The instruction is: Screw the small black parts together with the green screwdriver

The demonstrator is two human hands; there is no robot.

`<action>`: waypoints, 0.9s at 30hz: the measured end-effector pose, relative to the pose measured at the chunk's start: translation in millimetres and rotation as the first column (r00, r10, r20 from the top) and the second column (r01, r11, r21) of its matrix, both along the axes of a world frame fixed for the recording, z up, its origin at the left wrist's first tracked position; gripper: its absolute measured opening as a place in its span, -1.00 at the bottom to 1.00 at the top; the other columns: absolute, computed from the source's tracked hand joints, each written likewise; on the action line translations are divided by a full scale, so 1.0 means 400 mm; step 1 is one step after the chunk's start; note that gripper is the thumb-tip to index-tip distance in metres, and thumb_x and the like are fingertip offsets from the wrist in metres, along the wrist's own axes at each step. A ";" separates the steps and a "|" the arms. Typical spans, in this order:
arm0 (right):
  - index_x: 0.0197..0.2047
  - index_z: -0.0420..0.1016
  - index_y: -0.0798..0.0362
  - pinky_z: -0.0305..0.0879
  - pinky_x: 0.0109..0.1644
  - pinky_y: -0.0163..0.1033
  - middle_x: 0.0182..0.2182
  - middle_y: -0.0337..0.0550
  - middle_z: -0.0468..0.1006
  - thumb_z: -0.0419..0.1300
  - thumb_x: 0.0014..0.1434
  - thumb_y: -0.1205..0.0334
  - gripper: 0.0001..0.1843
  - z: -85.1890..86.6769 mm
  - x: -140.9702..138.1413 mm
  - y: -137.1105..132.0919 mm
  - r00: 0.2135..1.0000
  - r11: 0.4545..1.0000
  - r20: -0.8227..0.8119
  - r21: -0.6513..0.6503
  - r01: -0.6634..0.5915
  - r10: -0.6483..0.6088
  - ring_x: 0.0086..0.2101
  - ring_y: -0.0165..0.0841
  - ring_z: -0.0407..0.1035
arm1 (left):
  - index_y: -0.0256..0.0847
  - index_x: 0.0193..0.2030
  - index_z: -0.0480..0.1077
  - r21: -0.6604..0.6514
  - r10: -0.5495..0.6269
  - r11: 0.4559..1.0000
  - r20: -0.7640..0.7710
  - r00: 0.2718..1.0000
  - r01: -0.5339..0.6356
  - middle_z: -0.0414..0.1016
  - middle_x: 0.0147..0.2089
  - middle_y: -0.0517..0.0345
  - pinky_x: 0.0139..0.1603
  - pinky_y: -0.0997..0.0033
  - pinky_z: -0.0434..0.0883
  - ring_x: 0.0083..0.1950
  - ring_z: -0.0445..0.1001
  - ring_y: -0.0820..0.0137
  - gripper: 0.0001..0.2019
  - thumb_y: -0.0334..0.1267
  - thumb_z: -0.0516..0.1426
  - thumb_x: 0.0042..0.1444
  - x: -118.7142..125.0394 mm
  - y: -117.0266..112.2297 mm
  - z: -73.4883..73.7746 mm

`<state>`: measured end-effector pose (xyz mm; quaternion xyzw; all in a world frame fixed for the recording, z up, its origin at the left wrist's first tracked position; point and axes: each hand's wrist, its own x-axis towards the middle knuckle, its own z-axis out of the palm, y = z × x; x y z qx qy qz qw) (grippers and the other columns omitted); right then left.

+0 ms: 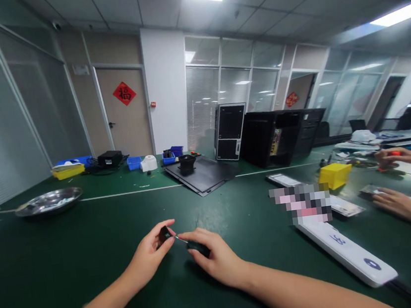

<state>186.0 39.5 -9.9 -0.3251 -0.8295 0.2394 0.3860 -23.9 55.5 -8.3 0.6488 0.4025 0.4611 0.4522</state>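
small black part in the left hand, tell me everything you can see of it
The small black part is a dark, blocky piece, matte like plastic, with a tiny pale-green glint on its face; finer detail is too small to tell. It is pinched between the thumb and fingers of the left hand, over the green table, and tilted toward the right. The thin metal shaft of a dark-handled tool, gripped in the right hand, meets its right edge.
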 end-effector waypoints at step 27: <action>0.12 0.50 -0.03 0.33 -0.05 -0.21 -0.18 -0.12 0.56 0.16 0.21 0.45 -0.57 -0.006 -0.004 0.005 0.998 0.998 -0.034 -0.051 0.044 -0.046 -0.19 -0.32 0.41 | -0.22 -0.05 0.41 -0.054 -0.085 0.995 -0.115 0.990 0.080 0.65 -0.25 0.01 0.01 0.16 0.42 -0.11 0.59 0.15 -0.70 -0.12 0.17 0.13 -0.001 -0.009 0.014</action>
